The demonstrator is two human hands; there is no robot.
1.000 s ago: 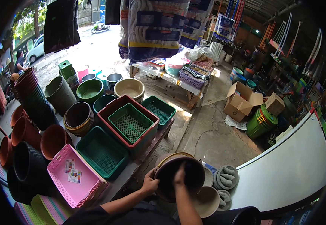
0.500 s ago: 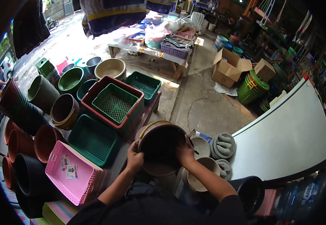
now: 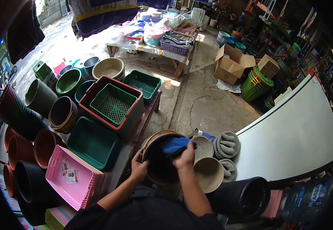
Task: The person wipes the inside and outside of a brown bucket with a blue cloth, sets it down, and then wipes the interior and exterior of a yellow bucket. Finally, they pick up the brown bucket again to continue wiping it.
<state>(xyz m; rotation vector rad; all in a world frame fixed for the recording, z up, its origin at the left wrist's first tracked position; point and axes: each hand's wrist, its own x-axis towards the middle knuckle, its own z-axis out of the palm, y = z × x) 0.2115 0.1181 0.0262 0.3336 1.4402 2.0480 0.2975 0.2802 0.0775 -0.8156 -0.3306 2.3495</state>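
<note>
A dark-insided bucket [image 3: 157, 165] with a yellowish handle along its rim is tilted in front of my body. My left hand [image 3: 139, 168] grips its left rim, thumb toward the inside. Over the bucket's right side, my right hand [image 3: 185, 156] is closed on a blue cloth [image 3: 174, 145], which is slightly blurred. Right beside the bucket are a beige pot [image 3: 208, 174] and a greyish round container [image 3: 203, 147].
Green and red baskets [image 3: 111, 103], a pink basket [image 3: 72, 174] and stacked pots [image 3: 30, 180] stand on the left. At right are grey pots [image 3: 226, 145], a black bucket [image 3: 253, 197] and a white panel [image 3: 289, 134]. A cardboard box [image 3: 229, 65] sits farther back.
My right hand has come up from the bucket's inner right side, and the blue cloth now shows in it. The left hand still holds the rim. The view has shifted slightly.
</note>
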